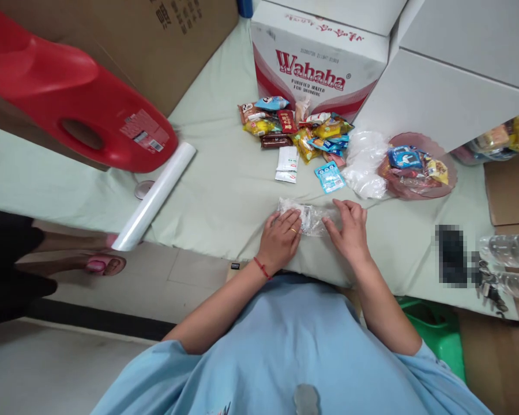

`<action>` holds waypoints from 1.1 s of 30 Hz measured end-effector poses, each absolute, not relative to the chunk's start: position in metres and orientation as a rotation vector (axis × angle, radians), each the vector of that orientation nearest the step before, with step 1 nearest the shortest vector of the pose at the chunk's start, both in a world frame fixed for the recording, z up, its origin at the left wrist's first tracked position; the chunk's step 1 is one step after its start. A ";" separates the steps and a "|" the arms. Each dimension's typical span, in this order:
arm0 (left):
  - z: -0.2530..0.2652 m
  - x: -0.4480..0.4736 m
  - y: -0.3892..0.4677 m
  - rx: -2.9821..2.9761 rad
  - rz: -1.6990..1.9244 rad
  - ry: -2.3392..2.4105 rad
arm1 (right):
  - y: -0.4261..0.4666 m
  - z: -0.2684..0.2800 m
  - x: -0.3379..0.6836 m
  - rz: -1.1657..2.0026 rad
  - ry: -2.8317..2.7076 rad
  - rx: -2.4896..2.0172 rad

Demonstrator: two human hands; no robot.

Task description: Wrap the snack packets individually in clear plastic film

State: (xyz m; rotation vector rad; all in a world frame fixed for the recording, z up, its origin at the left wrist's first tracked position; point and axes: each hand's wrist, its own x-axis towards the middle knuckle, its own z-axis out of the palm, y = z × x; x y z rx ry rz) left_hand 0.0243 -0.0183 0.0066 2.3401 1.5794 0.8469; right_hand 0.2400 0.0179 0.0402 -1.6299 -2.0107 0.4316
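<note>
A small clear plastic bag lies on the cloth-covered table in front of me, with something pale and dark inside its left part that I cannot make out. My left hand rests flat on that left part, fingers stretched out and covering some of it. At the bag's right end is my right hand, thumb and fingers apart, the thumb tip at or touching the plastic. Just beyond lie a blue sachet and white sachets. Behind them is a pile of wrapped snacks.
A pink bowl of snacks stands right of bunched clear plastic. A Wahaha carton stands behind. Leftward are a plastic roll and a big red jug. Keys and bottles lie right. A person's foot shows lower left.
</note>
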 end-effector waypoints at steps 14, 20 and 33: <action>-0.002 0.026 -0.016 2.458 0.751 1.558 | 0.062 0.070 0.155 0.658 -2.238 -1.702; 0.002 -0.008 -0.042 2.315 1.023 1.416 | 0.065 0.054 0.125 0.567 -2.406 -1.691; 0.000 -0.039 -0.026 1.977 1.144 1.772 | 0.030 0.052 0.131 0.304 -2.382 -1.607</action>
